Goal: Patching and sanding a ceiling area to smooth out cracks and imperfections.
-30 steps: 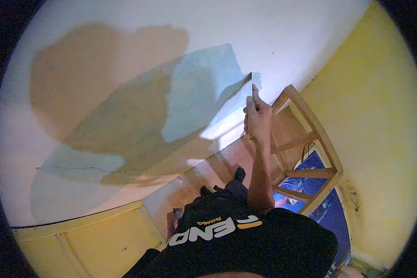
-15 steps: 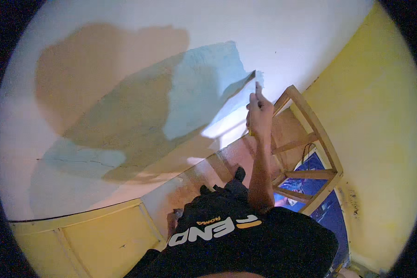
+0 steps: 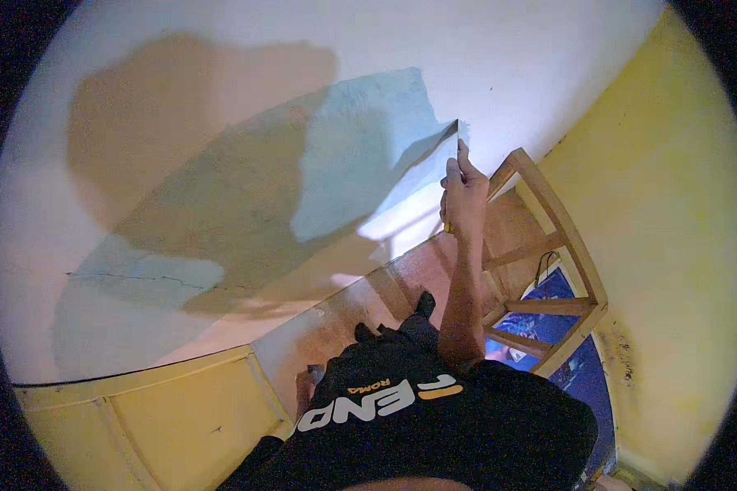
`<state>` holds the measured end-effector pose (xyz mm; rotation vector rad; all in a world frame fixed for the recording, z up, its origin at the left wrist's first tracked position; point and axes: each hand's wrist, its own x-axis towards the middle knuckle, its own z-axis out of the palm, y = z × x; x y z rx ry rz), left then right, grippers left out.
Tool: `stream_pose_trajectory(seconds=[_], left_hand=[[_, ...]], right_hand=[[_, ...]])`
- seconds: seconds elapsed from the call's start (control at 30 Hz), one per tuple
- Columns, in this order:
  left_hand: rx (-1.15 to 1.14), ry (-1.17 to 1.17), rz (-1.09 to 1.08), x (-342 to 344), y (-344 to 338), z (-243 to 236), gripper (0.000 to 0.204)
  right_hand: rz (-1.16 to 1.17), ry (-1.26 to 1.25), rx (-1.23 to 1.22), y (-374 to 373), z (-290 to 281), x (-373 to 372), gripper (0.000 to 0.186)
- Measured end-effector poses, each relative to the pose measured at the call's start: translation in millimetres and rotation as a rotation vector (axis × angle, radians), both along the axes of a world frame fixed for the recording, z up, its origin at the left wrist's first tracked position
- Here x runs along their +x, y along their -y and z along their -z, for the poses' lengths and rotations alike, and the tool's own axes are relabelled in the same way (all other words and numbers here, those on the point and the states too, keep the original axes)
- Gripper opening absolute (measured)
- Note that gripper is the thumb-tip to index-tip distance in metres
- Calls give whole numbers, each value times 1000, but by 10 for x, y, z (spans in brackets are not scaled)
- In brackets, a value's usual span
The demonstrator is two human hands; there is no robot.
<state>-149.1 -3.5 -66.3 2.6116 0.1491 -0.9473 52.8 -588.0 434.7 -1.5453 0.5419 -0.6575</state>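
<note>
My right hand (image 3: pixel 465 196) is raised at the wall, closed around a scraper (image 3: pixel 458 137) with one finger stretched along it. The thin blade is seen nearly edge-on; a bit of yellow handle (image 3: pixel 447 228) shows below the fist. Its tip meets the white wall (image 3: pixel 540 57) at the ragged right edge of a large pale blue-green patch (image 3: pixel 336 196). Beside the left of my black shirt (image 3: pixel 467 425), a small brown patch (image 3: pixel 305 390) may be part of my left hand; no fingers can be made out there.
A wooden frame with crossbars (image 3: pixel 558 237) stands close to my right arm, before a yellow wall (image 3: pixel 655 221). Yellow panelling (image 3: pixel 188 401) lies at lower left. My foot (image 3: pixel 425 304) rests over a reddish-brown surface (image 3: pixel 393 290). Shadows cover much of the patch; a crack runs at its left.
My right hand and the scraper have shifted slightly right and up in the picture, along the patch's edge. The whole view has tilted a little. The grip stays the same.
</note>
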Motion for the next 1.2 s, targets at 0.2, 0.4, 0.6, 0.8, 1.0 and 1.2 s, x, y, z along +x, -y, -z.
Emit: stream_pose_trajectory(seconds=[0.2, 0.4, 0.6, 0.8, 1.0, 1.2], left_hand=[[0, -11, 21, -6, 56, -50, 38], [5, -1, -11, -72, 13, -54, 37], [-2, -5, 21, 34, 114, -24, 37], [-8, 3, -29, -97, 5, -21, 37], [-5, -16, 15, -23, 57, -7, 37], [-6, -19, 23, -11, 10, -14, 37]], right_hand=[[37, -46, 94, 47, -78, -99, 47], [-70, 13, 44, -21, 17, -18, 47], [-24, -9, 29, 70, -17, -103, 47], [-33, -11, 64, -23, -46, -39, 47], [3, -31, 72, 61, -59, -158, 47], [-6, -17, -6, 113, -10, -107, 48]])
